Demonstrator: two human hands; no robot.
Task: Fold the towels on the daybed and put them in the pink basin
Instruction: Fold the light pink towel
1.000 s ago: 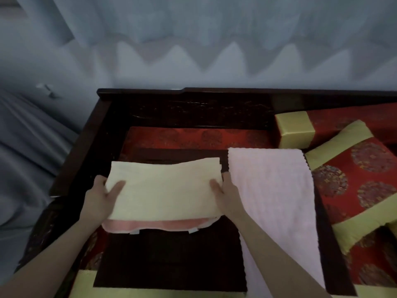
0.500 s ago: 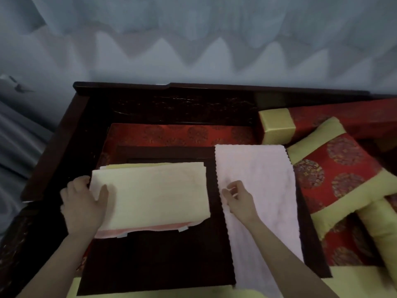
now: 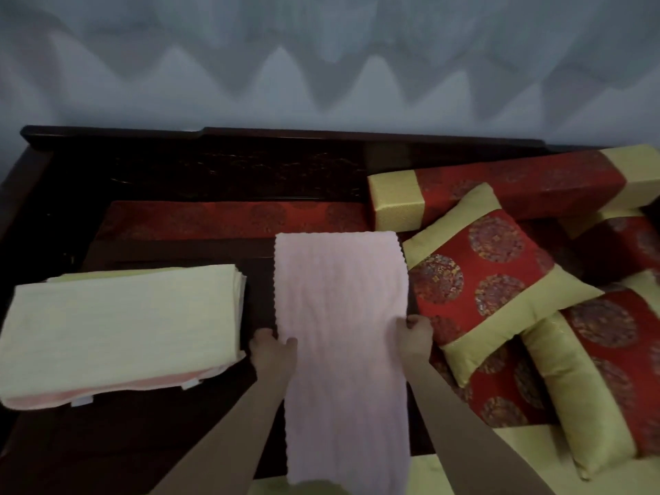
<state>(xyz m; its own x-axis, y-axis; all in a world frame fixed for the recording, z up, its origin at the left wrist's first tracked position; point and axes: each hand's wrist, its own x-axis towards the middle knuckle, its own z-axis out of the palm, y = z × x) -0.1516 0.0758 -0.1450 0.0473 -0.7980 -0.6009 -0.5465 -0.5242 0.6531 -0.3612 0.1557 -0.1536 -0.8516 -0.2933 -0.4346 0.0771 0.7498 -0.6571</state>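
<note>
A long pale pink towel [image 3: 343,316] lies flat on the dark wooden daybed [image 3: 160,441], running from the middle toward me. My left hand [image 3: 273,350] pinches its left edge about halfway down. On the opposite edge, at the same height, my right hand [image 3: 414,328] grips the cloth. To the left rests a folded stack: a cream-yellow towel [image 3: 121,323] on top of a salmon-pink one [image 3: 89,393], whose edge and white tags stick out at the front. No pink basin is in view.
Red and gold cushions [image 3: 496,291] crowd the right side, one touching the pink towel's right edge, with a long bolster [image 3: 500,191] behind them. The dark carved backrest [image 3: 214,166] runs along the back, under pale curtains [image 3: 321,66].
My left hand let go of the folded yellow towel and moved right to the pink towel's left edge. My right hand crossed from that edge to its right edge. The view shifted right.
</note>
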